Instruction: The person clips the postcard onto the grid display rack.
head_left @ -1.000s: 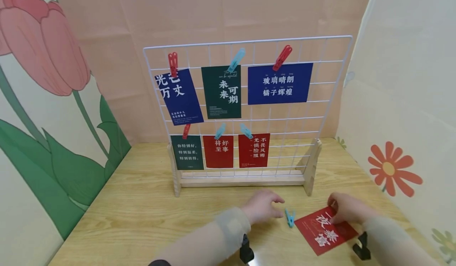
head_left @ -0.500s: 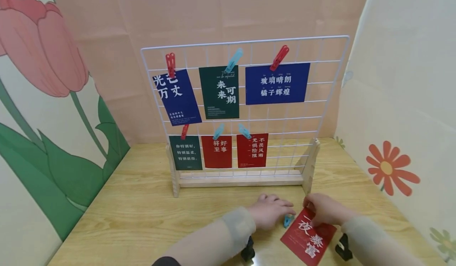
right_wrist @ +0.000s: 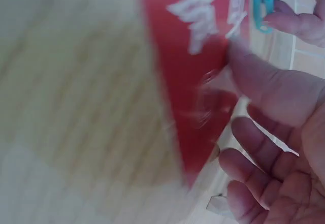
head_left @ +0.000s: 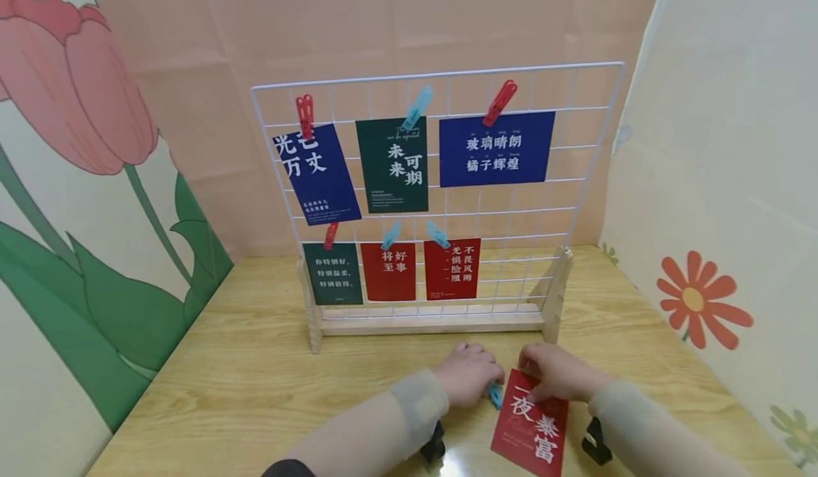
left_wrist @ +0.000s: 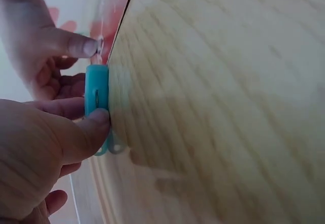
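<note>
My left hand pinches a light blue clothespin between thumb and forefinger, low over the table. In the head view part of the clothespin pokes out below the fingertips. Just to the right, my right hand holds a red card with white Chinese characters by its upper edge, the thumb on the printed face. The card is slightly tilted, its top left corner close to the clothespin. In the right wrist view the clothespin and left fingertips show beyond the card.
Behind the hands stands a white wire grid on a wooden base. Blue, green and red cards hang on it from red and light blue clothespins. Flower-printed walls flank the wooden table.
The right hand has brought the red card left and turned it more upright. The left hand has reached the clothespin on the table, taken hold of it and drawn it slightly left.
</note>
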`<state>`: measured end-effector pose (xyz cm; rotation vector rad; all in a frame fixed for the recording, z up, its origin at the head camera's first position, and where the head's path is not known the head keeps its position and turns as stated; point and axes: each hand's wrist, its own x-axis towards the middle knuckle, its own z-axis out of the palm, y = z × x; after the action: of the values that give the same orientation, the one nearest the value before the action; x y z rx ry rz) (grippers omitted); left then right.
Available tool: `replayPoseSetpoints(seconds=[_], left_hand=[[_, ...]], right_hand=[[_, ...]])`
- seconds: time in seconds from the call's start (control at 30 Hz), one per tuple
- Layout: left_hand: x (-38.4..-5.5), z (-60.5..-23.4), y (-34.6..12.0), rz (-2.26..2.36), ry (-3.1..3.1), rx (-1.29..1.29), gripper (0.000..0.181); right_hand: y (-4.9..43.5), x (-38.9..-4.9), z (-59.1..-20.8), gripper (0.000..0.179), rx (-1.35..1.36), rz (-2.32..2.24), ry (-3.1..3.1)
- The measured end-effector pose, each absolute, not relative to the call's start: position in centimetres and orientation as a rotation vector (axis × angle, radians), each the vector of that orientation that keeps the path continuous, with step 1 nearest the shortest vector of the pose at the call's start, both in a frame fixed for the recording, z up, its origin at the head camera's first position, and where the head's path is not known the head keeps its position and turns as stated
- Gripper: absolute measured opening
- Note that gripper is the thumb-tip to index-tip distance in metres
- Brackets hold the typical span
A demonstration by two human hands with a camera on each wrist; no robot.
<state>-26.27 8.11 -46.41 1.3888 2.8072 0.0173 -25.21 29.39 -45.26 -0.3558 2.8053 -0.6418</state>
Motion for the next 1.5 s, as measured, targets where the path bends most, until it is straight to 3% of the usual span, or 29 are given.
replayPoseSetpoints(seconds=[0.23, 0.7, 1.07, 1.5], left_hand=[[-26.7, -46.5, 7.0, 0.080, 2.853, 1.289, 0.016], [-27.6, -47.1, 4.6, 0.269, 2.882, 1.128, 0.032], [-27.9, -47.9, 4.3, 0.368, 2.875, 1.062, 0.033], [-28.1, -48.1, 4.3, 0.374, 2.872, 1.105, 0.030]], right_hand=[[29.8, -24.9, -44.6, 0.043, -0.258, -0.696, 2.885], [31.9, -23.3, -45.1, 0.059, 0.021, -0.696, 2.795], [31.8, -23.0, -46.0, 0.040, 0.078, -0.729, 2.785], [31.9, -22.8, -45.8, 0.044, 0.023, -0.750, 2.833]])
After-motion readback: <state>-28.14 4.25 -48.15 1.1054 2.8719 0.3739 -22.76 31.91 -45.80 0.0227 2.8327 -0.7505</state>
